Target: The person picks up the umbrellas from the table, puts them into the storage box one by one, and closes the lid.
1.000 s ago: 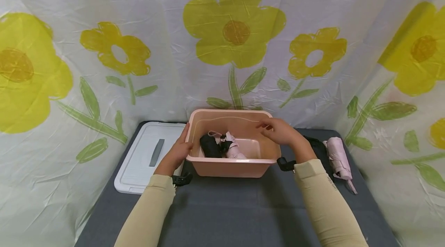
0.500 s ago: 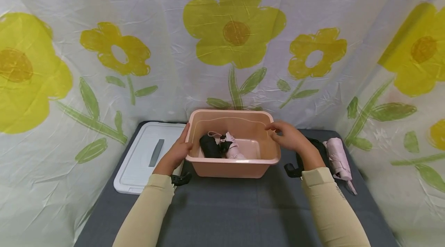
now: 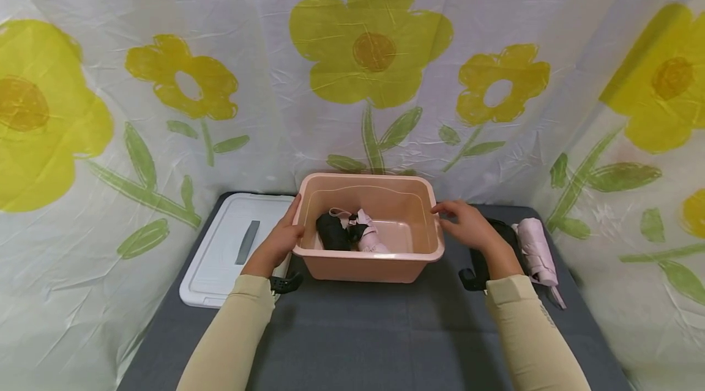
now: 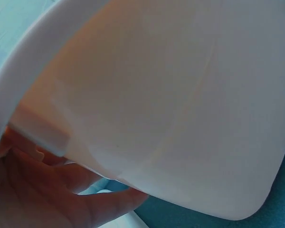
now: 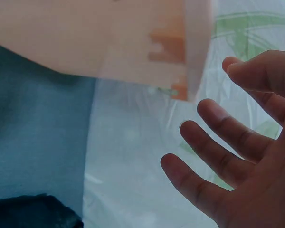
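In the head view a pink plastic bin [image 3: 360, 268] stands on the dark table. Inside it lie a black rolled bundle [image 3: 332, 232] and a pale pink folded umbrella [image 3: 371, 235], side by side toward the left. My left hand [image 3: 278, 239] holds the bin's left end; in the left wrist view its fingers [image 4: 109, 206] reach beneath the rim, along the outer wall. At the opposite end is my right hand [image 3: 468, 227], fingers spread close to the right rim. The right wrist view shows those fingers [image 5: 218, 156] apart from the bin, holding nothing.
A white lid [image 3: 220, 259] with a grey handle lies left of the bin. Beyond my right wrist lie another pink folded umbrella [image 3: 536, 250] and a black item [image 3: 503, 235], partly hidden by my arm. A flower-printed curtain [image 3: 264, 103] hangs close behind the bin.
My right hand has moved right, from over the inside of the bin to just outside its right rim. The left hand and the things in the bin stay put.
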